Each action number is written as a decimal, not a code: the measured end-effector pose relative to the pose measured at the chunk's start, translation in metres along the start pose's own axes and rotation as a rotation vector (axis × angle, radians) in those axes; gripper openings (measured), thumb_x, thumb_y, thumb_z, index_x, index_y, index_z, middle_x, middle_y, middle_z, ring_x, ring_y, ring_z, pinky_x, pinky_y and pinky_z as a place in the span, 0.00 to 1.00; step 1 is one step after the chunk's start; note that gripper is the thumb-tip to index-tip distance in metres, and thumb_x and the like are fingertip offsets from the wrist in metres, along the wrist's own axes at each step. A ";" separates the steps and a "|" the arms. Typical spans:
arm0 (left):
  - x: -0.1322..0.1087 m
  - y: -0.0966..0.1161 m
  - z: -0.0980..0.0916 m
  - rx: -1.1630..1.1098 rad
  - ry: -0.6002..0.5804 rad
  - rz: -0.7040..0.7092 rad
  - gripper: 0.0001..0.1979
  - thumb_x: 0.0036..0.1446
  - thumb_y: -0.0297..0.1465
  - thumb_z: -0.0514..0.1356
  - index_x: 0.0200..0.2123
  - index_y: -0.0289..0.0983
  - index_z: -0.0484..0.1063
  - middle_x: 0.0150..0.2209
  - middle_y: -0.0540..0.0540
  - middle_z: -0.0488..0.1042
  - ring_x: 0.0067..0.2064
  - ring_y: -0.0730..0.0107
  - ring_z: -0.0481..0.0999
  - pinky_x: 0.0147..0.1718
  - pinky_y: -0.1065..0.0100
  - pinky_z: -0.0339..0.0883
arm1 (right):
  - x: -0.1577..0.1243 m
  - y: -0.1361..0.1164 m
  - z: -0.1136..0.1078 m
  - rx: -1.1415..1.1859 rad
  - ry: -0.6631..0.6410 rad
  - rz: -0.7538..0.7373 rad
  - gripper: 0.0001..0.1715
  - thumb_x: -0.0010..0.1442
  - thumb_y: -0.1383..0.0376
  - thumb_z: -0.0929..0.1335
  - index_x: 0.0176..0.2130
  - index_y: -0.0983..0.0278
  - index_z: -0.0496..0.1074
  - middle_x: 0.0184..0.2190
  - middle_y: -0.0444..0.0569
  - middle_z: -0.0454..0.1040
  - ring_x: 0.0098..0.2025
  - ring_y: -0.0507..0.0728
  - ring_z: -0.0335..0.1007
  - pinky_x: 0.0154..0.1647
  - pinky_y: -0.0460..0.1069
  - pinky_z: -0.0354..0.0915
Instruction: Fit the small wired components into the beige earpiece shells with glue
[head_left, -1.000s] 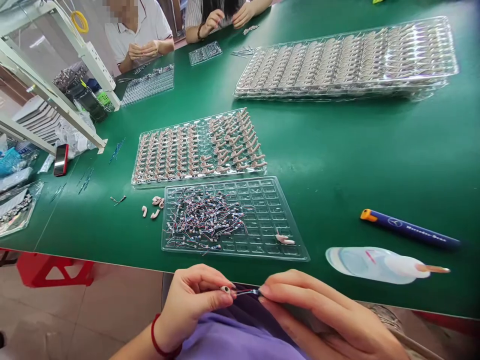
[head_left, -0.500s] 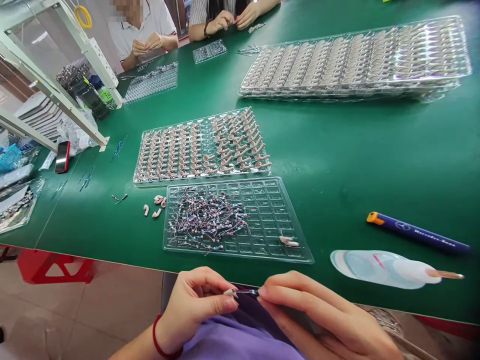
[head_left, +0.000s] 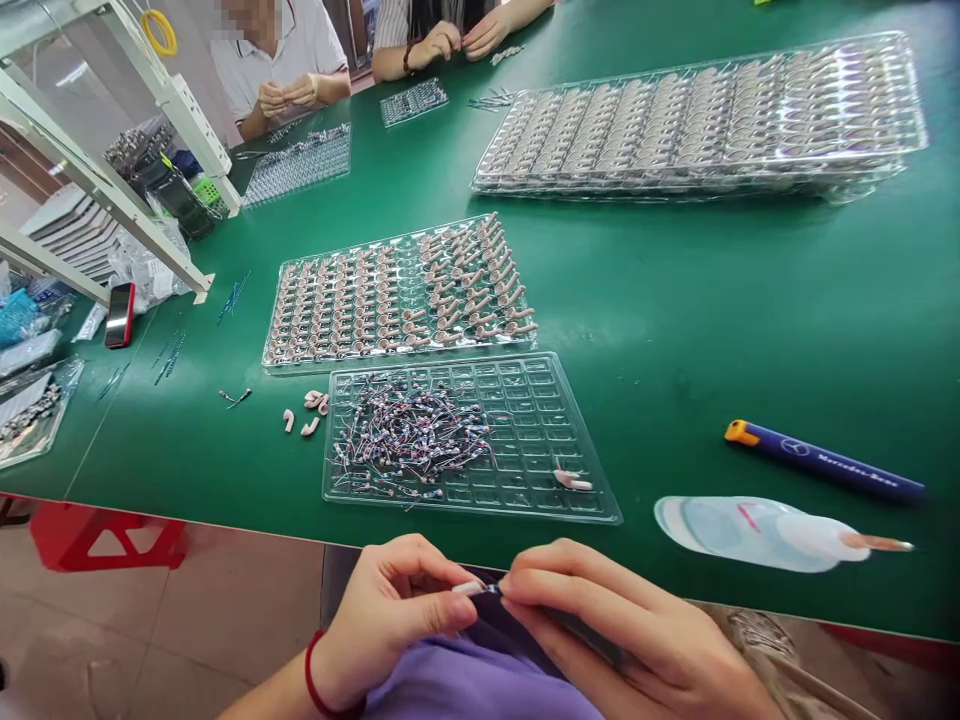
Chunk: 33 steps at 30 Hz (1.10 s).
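Left hand (head_left: 397, 592): grip pinching a pale tube (head_left: 466, 588). Right hand (head_left: 600, 600): grip pinching a wired part (head_left: 492, 588). Both now closer together than before, exposing less wire.

Shell (head_left: 466, 589): one, small, pale, roughly level, pinched in left hand (head_left: 401, 592). Wired part (head_left: 492, 589): one, thin, dark with whitish detail, in line with shell, far end in right hand (head_left: 611, 610); join unclear.

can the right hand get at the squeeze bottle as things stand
Probably yes: the squeeze bottle lies near the right hand with only green tabletop seen between, though that hand holds a wired part.
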<state>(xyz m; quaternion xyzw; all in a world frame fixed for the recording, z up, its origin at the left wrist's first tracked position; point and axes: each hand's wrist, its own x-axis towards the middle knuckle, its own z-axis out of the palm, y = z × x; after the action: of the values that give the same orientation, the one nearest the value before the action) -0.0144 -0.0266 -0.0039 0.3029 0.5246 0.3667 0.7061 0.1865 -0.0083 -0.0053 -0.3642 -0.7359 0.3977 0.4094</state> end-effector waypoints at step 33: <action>0.006 0.003 0.004 -0.211 -0.091 -0.379 0.15 0.39 0.36 0.73 0.25 0.31 0.76 0.20 0.48 0.74 0.18 0.77 0.71 0.17 0.77 0.64 | 0.011 -0.002 -0.003 0.035 -0.181 0.087 0.10 0.64 0.70 0.63 0.36 0.60 0.74 0.31 0.46 0.76 0.31 0.50 0.74 0.32 0.40 0.70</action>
<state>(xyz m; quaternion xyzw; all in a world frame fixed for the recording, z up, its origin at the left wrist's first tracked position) -0.0102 -0.0198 -0.0039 0.1396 0.4984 0.2665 0.8131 0.1846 0.0010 0.0006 -0.3512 -0.7462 0.4593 0.3299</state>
